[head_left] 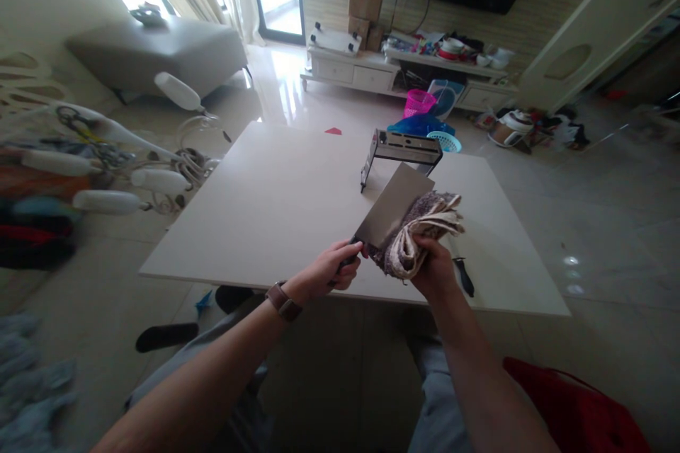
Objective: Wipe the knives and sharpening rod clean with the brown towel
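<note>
My left hand [332, 269] is closed round the dark handle of a cleaver [396, 204], whose broad steel blade points up and away over the white table [276, 205]. My right hand [433, 265] grips a bunched grey-and-cream cloth [425, 226] pressed against the right side of the blade. Both hands hover above the table's near edge. A brown watch sits on my left wrist.
A metal knife rack [401, 148] stands on the table's far side. A dark-handled knife [463, 274] lies on the table by my right wrist. A white floor lamp [132, 170] lies at the left; a red cushion [579, 403] is at the lower right.
</note>
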A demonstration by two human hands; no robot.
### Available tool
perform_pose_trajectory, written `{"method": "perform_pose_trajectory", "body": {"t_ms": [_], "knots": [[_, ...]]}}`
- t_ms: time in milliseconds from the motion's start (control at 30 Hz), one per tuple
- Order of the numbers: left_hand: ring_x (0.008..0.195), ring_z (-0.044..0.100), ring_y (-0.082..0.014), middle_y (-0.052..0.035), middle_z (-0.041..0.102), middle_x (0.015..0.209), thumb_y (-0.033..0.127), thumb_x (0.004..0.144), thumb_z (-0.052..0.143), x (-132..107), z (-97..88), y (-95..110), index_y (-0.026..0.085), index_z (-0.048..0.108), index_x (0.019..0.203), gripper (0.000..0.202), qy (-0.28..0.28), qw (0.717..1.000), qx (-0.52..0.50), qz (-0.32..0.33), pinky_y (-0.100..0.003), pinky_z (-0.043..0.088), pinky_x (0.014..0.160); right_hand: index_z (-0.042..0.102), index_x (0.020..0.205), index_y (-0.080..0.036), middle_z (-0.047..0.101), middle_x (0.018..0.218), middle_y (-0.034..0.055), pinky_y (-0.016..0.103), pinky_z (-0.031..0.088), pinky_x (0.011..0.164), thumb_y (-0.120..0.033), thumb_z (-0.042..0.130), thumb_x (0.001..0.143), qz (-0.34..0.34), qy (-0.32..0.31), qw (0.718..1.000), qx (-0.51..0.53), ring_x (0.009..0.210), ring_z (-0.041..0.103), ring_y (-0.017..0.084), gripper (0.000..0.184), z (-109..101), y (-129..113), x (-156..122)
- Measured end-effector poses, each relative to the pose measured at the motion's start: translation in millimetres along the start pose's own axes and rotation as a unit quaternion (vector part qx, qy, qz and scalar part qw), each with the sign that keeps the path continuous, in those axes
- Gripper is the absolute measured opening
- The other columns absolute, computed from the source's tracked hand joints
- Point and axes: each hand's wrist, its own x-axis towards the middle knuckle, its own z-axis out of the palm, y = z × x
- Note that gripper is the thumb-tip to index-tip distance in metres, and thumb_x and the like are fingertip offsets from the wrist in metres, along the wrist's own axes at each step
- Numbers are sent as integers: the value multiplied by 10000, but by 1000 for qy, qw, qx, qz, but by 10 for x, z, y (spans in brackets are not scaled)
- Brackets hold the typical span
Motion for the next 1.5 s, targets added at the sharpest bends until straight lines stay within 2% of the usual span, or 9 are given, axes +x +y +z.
{"method": "perform_pose_trajectory", "body": {"t_ms": [100, 233, 600, 767, 933, 1000, 1167, 1400, 1500], "knots": [[400, 149, -43, 119, 321, 540, 503, 922, 641, 29, -15, -8, 219, 503, 959, 318, -5, 1000, -1, 7, -137, 162, 362, 761, 884, -226, 796, 865, -22, 318, 628, 728, -194, 847, 642, 32, 9, 999, 6, 754, 740, 185, 258, 101, 70, -35], [400, 171, -40, 114, 351, 558, 490, 920, 651, 58, -6, -24, 227, 469, 934, 320, -9, 1000, 27, -2, -134, 182, 358, 761, 870, -200, 799, 845, -18, 280, 623, 721, -173, 887, 598, -12, 48, 999, 11, 745, 740, 162, 300, 151, 117, -13], [438, 233, -42, 100, 316, 592, 465, 967, 591, -37, 30, 73, 191, 542, 949, 279, -22, 995, 90, -41, -144, 232, 386, 740, 936, -202, 785, 870, -44, 243, 603, 744, -210, 898, 628, -68, 98, 992, 47, 767, 724, 125, 346, -6, -87, 131], [409, 216, -43, 105, 339, 562, 500, 951, 598, 27, -3, -55, 196, 533, 943, 312, -6, 997, 70, -15, -145, 226, 362, 752, 910, -227, 782, 864, -47, 256, 596, 719, -256, 934, 589, -25, 76, 996, 37, 755, 714, 136, 371, 69, 3, 58], [373, 214, -45, 115, 349, 511, 581, 884, 655, 150, -30, -170, 213, 465, 846, 415, 27, 998, 26, 42, -156, 221, 338, 760, 872, -224, 784, 853, -31, 287, 595, 739, -245, 954, 551, 25, 6, 1000, -17, 757, 710, 158, 376, 214, 155, -101], [362, 241, -46, 108, 367, 499, 593, 868, 669, 166, -21, -159, 211, 452, 792, 446, 41, 996, 47, 58, -168, 238, 333, 761, 860, -214, 784, 847, -24, 297, 592, 752, -226, 944, 546, 29, 1, 999, -33, 758, 707, 163, 364, 248, 203, -130], [353, 323, -51, 76, 403, 476, 608, 859, 666, 117, 40, -63, 199, 437, 677, 503, 45, 989, 127, 63, -193, 262, 346, 749, 793, -205, 773, 785, -30, 322, 588, 746, -189, 910, 506, 19, 45, 997, -52, 712, 693, 167, 329, 237, 260, -96], [360, 305, -47, 77, 408, 503, 577, 881, 636, 18, -43, 106, 170, 523, 755, 440, 50, 992, 114, 32, -187, 242, 351, 767, 781, -196, 790, 799, -11, 327, 595, 734, -174, 911, 502, -8, 25, 994, -110, 723, 710, 181, 315, 229, 211, -77], [340, 325, -52, 80, 418, 497, 581, 891, 620, 6, -58, 105, 172, 528, 777, 434, 58, 990, 125, 39, -187, 266, 342, 764, 812, -200, 791, 808, -15, 327, 599, 739, -181, 925, 500, -16, 37, 994, -102, 726, 714, 180, 352, 245, 206, -89]]}}
